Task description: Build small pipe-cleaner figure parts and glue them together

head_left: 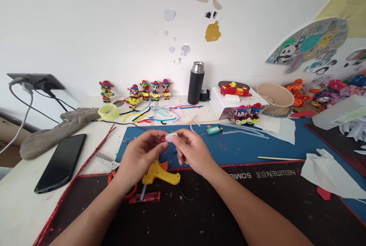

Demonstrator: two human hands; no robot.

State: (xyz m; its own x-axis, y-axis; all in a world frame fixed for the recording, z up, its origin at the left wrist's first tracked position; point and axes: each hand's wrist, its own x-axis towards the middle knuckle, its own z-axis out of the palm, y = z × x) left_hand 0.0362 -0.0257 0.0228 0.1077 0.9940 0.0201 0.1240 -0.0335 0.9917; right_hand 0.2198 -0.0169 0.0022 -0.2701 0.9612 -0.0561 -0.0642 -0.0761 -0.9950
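Note:
Both hands meet over the blue mat, closed on one small fuzzy pipe-cleaner piece [168,138], dark red at its left end and pale pink with some green to the right. My left hand [141,154] pinches the red end between thumb and fingers. From the other side, my right hand [194,151] grips the pale end, its thumb lying across the front. Fingers hide part of the piece. Below them lies a yellow hot glue gun [161,175] with a glue stick in its rear, partly behind my left hand. Beside it are scissors [110,162] and a red lighter-like item [145,197].
Several pipe-cleaner figures [134,96] stand along the wall, with loose coloured pipe cleaners [162,112] before them. A black thermos [196,84] stands open beside a white box [217,105]. At left are a phone [61,162], long red pipe cleaners [82,166] and green tape [108,112].

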